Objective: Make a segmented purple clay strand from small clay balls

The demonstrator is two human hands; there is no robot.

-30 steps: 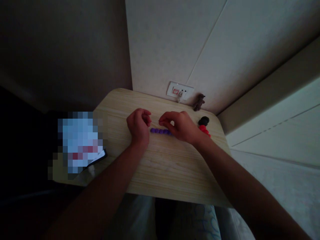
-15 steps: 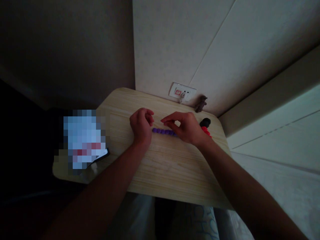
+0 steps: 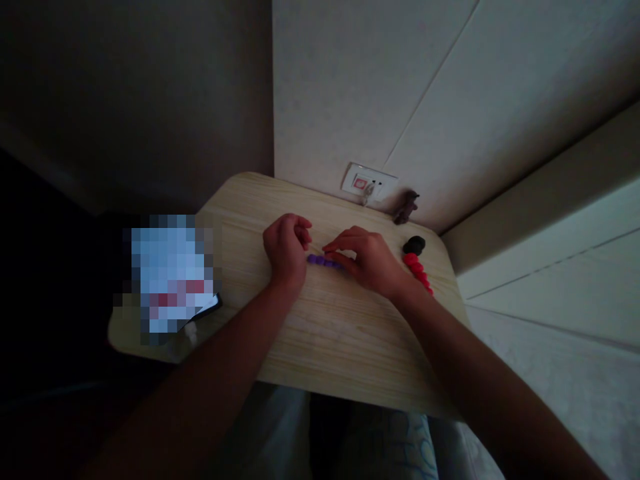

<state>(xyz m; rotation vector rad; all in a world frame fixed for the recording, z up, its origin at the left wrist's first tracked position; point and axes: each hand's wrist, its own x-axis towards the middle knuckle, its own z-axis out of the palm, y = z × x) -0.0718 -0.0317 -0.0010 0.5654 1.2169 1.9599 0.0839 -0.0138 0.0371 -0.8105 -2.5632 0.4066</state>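
Note:
A row of small purple lumps, like modelling clay (image 3: 320, 260), lies on the pale wooden table (image 3: 320, 347). My right hand (image 3: 367, 260) reaches over the row's right part and hides it. Its thumb and index fingertip are pinched together at the row's far edge; whatever is between them is too small to make out. At the row's left end rests my left hand (image 3: 286, 250), its fingers curled in towards the palm. The inside of that hand is hidden.
A string of red lumps (image 3: 417, 272) and a black lump (image 3: 414, 245) lie to the right. Behind them stands a small dark brown figure (image 3: 407, 207) by the wall socket (image 3: 369, 183). A lit screen, blurred out (image 3: 170, 273), is at the left with a white cable plug (image 3: 191, 332).
My right hand has lowered slightly, bringing its pinched fingertips down to the purple row. My left hand keeps its curled shape. The whole view has shifted a little.

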